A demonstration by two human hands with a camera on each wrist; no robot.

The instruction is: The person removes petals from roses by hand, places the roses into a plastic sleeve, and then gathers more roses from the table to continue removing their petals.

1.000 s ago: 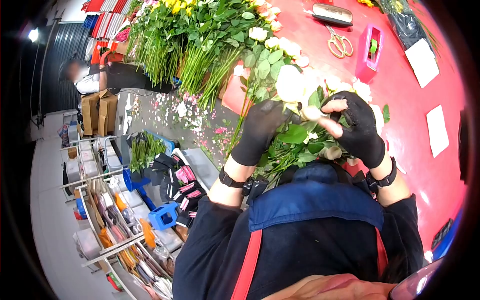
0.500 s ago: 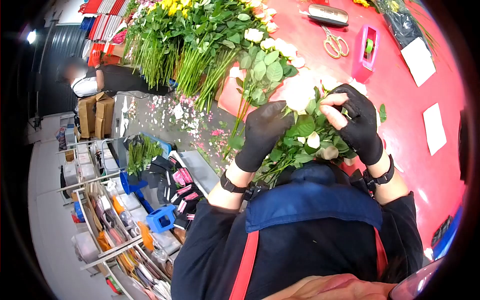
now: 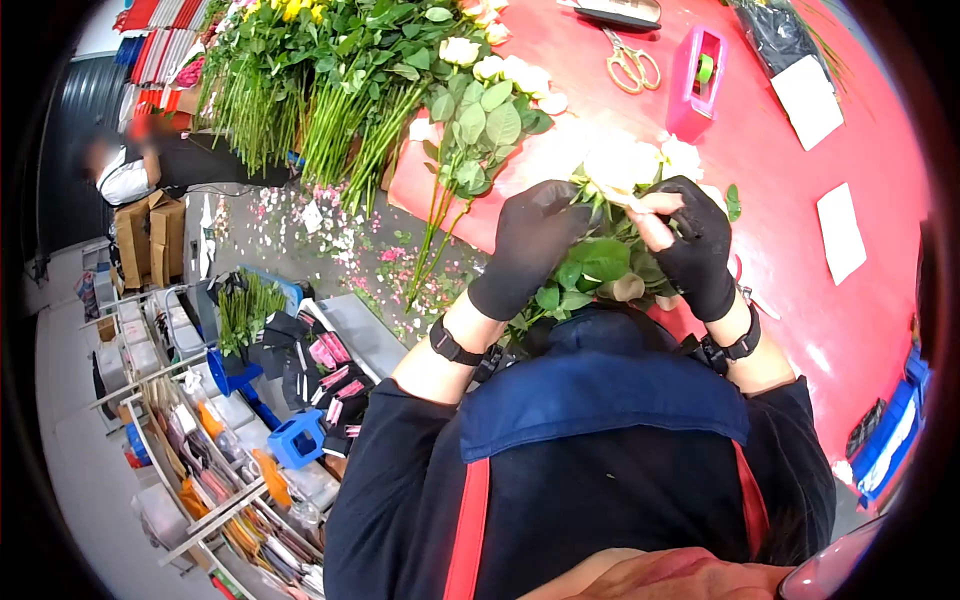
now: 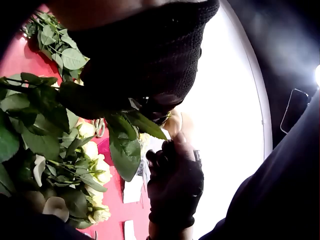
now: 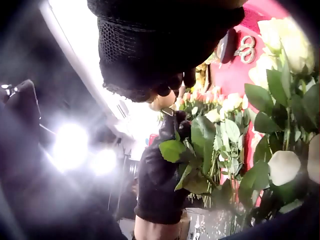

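Observation:
In the head view, my left hand [image 3: 535,245], in a black fingerless glove, holds a leafy rose stem just under a white bloom [image 3: 612,160] washed out by glare. My right hand [image 3: 690,242], gloved alike, pinches at the same bloom with bare thumb and fingertips. Green leaves [image 3: 600,260] hang below and between both hands. The left wrist view has the right hand [image 4: 175,187] close to the leaves [image 4: 125,150]. In the right wrist view the left hand's [image 5: 162,175] fingers meet the right fingertips; what lies between them is partly hidden.
Cut roses [image 3: 370,60] with long stems lie at the back left of the red table [image 3: 760,200]. Scissors [image 3: 632,68], a pink tape dispenser [image 3: 696,85] and white cards [image 3: 842,232] lie beyond the hands. Another person [image 3: 125,175] and shelves are at the left.
The head view has shifted, so the table items sit further left and up. The right fingertips have moved closer to the left hand and the bloom, and both hands remain at the flower.

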